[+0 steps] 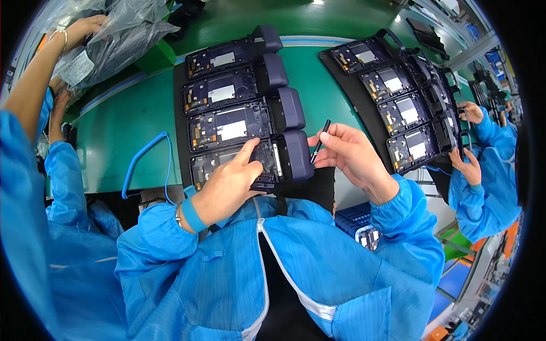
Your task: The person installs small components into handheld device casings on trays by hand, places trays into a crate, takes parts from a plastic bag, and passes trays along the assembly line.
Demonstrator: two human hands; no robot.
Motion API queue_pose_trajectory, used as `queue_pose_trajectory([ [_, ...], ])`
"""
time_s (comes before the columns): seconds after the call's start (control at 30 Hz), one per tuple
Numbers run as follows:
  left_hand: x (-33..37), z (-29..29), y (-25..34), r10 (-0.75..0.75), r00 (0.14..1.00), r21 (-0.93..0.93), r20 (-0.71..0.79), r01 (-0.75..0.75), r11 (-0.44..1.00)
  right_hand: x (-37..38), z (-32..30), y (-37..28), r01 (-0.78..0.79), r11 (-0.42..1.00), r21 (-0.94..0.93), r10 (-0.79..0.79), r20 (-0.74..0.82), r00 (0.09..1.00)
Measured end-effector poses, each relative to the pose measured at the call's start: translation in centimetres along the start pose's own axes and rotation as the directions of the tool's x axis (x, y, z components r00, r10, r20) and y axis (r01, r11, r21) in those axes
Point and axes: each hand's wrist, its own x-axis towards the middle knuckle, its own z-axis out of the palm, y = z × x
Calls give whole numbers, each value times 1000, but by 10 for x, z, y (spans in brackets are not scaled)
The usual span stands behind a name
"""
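Note:
My left hand (pixel 230 182), with a blue wrist strap, lies over the nearest dark device housing (pixel 207 166). Its index finger is stretched out onto the housing, the other fingers curled. Short black strips (pixel 263 184) poke out from under these fingers, seemingly held there; the palm side is hidden. Just right of this housing's rounded end piece (pixel 297 154), my right hand (pixel 355 156) pinches a slim black strip (pixel 321 141) between thumb and fingers, tilted upright. Behind the nearest housing, similar opened housings (pixel 232 126) lie in a row, showing circuit boards and white rectangles.
A black mat (pixel 181 102) lies under the row on the green bench (pixel 131 113). A coiled blue cord (pixel 142 149) hangs at left. Another row of housings (pixel 406 111) stands right, near a co-worker's hands (pixel 467 165). At upper left, another person's hand (pixel 85 27) handles plastic bags (pixel 122 42).

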Motion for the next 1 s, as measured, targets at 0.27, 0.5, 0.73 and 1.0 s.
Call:
queue_pose_trajectory([
  [0.27, 6, -10, -6, -50, 996, -269, 74, 68, 961, 20, -6, 29, -170, 975, 141, 155, 113, 982],
  [0.5, 7, -25, -6, -25, 999, -298, 46, 38, 954, 20, 2, 37, -284, 904, 319, 213, 239, 947],
  [0.73, 7, -23, -3, 7, 999, -329, 54, 11, 944, 23, 25, 25, -258, 966, 12, 257, 48, 965],
  [1.0, 3, -19, -7, 43, 999, -309, 0, -41, 950, 27, 42, 15, -186, 960, -210, 197, 32, 980],
])
